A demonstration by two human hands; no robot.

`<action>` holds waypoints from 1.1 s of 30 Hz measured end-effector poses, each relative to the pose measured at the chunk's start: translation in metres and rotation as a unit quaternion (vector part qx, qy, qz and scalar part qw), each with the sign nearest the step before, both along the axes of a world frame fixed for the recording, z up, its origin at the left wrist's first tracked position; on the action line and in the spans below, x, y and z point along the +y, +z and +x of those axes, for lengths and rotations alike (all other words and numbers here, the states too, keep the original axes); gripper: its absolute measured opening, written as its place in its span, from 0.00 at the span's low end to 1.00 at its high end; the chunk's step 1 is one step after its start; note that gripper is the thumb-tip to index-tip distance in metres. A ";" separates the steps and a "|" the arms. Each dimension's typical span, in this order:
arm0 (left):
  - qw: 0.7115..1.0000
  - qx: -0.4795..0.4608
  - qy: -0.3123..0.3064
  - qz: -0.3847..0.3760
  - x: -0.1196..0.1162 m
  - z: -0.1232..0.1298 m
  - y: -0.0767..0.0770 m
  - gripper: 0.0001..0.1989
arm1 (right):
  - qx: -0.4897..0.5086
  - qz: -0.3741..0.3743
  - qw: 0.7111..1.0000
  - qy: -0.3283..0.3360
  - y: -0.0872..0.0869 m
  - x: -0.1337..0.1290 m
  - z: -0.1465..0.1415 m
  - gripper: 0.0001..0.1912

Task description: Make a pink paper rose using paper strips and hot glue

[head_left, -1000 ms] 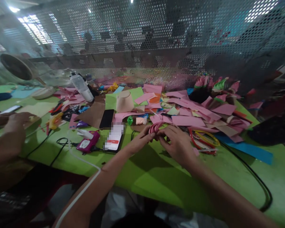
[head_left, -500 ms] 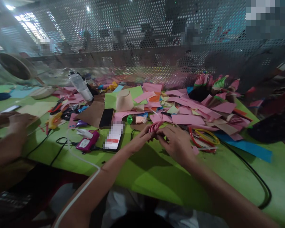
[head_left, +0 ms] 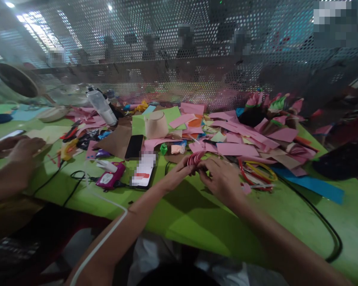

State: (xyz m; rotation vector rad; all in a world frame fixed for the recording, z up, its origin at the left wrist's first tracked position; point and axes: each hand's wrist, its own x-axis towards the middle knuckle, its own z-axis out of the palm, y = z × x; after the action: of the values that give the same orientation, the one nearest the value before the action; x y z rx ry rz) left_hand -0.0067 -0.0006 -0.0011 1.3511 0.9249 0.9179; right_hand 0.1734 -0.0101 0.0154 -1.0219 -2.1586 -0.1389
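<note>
A pink and dark-red striped piece of layered, curved strips [head_left: 196, 158] is held up over the green table [head_left: 179, 222]. My left hand [head_left: 180, 173] is closed on its lower left side. From the right, my right hand [head_left: 222, 176] meets it with thumb and fingers pinched at its base; the exact contact point is hidden between the fingers. Both hands hover above the table, fingertips close together. Just beyond them lie pink paper strips [head_left: 237, 149], a green wrapped bit [head_left: 164, 149] and a pale pink lump [head_left: 178, 149].
Left of my hands lie a lit phone [head_left: 144, 171], a dark phone [head_left: 134, 147] and a magenta device [head_left: 110, 175] with cables. Behind stand a beige cup [head_left: 156, 125] and a bottle [head_left: 101, 106]. Scissors and yellow-red loops [head_left: 258, 173] lie right. A co-worker's hands [head_left: 24, 151] are far left.
Very little differs. My hands stay together on the striped piece, with only slight finger movement. The co-worker's hand at the left has shifted slightly.
</note>
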 end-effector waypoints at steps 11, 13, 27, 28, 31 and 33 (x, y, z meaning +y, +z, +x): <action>0.999 0.022 0.006 0.023 0.000 0.003 0.001 0.25 | 0.002 0.005 1.000 0.000 -0.004 -0.001 -0.002 0.06; 1.000 0.018 0.010 0.017 0.000 0.004 -0.001 0.25 | 0.004 0.004 1.000 0.002 -0.004 -0.002 -0.002 0.06; 0.998 -0.055 -0.010 -0.002 0.006 0.002 -0.017 0.26 | -0.026 0.036 0.999 -0.004 -0.004 -0.004 -0.004 0.08; 0.998 -0.061 -0.011 -0.005 0.006 0.002 -0.018 0.26 | -0.028 0.035 0.999 -0.005 -0.004 -0.004 -0.004 0.09; 0.997 -0.074 -0.003 -0.010 0.007 0.002 -0.020 0.26 | -0.032 0.044 0.999 -0.003 -0.004 -0.004 -0.004 0.08; 0.997 -0.073 0.005 -0.014 0.007 0.001 -0.019 0.25 | -0.033 0.049 0.998 -0.001 -0.004 -0.005 -0.004 0.08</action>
State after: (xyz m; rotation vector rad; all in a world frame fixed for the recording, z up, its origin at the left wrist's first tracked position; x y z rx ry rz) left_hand -0.0054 0.0065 -0.0202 1.2397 0.8293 0.9950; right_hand 0.1694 -0.0147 0.0116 -0.9767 -2.1871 -0.2795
